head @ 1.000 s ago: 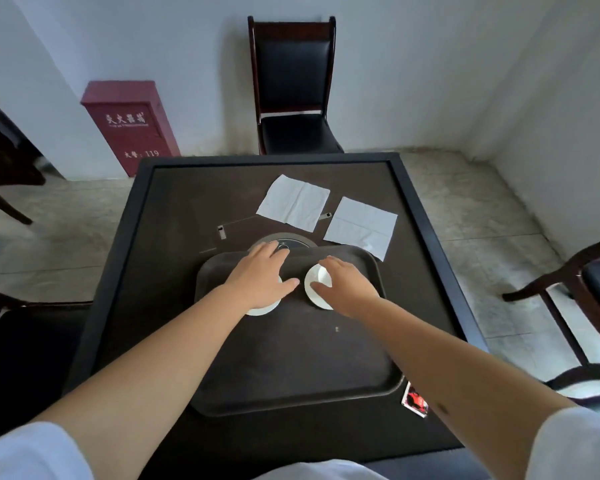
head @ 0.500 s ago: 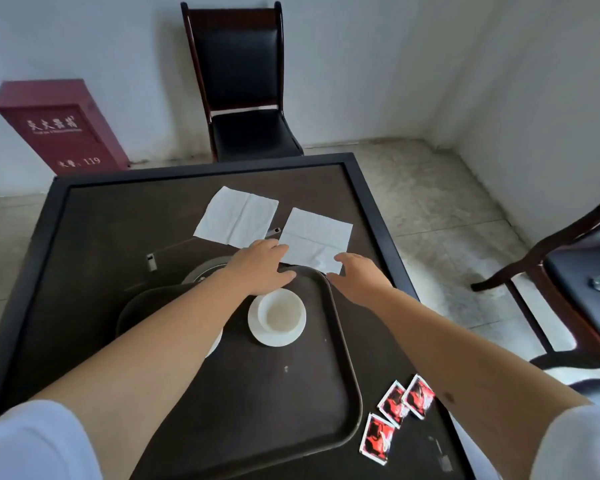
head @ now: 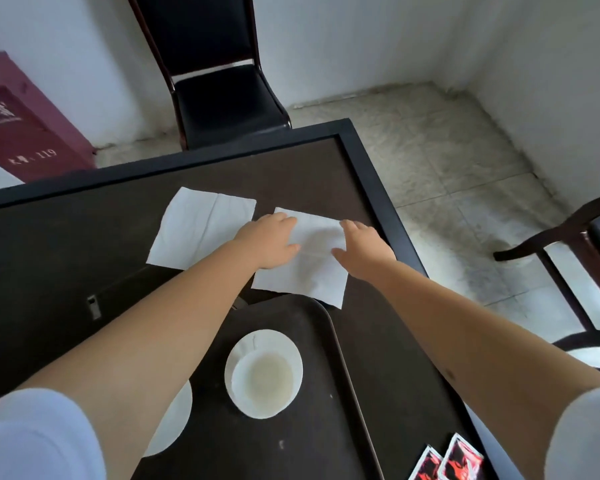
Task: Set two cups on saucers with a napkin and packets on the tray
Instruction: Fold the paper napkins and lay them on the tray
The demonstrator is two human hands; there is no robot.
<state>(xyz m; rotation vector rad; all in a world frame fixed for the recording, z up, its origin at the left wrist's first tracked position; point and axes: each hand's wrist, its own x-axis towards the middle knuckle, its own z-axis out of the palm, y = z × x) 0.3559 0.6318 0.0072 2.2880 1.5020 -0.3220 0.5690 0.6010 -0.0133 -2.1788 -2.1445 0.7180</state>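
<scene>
1. Both hands lie on the right-hand napkin (head: 303,268) at the middle of the frame, a white square spread flat on the dark table (head: 66,244).
2. The left hand (head: 269,242) rests on the napkin's left part with its fingers extended and flat, curled round nothing.
3. The right hand (head: 362,249) rests on the napkin's right edge, fingers likewise extended with the thumb spread toward the left hand; it pinches nothing that can be seen.
4. A second napkin (head: 198,228) lies flat just to the left of the first, upper centre of the frame, apart from both hands.
5. The dark tray (head: 291,445) takes up the lower centre; its far corner sits just below the near corner of the right-hand napkin.
6. On the tray stands a white cup (head: 262,381) on a white saucer (head: 278,341).
7. A second saucer (head: 174,427) shows at lower left on the tray, mostly hidden by the left forearm; whether a cup stands on it cannot be told.
8. Red-and-black packets (head: 447,462) lie on the table at the lower right edge of the frame, off the tray.
9. A black chair (head: 219,81) stands against the wall at the top, and a red cabinet (head: 18,123) at upper left.
</scene>
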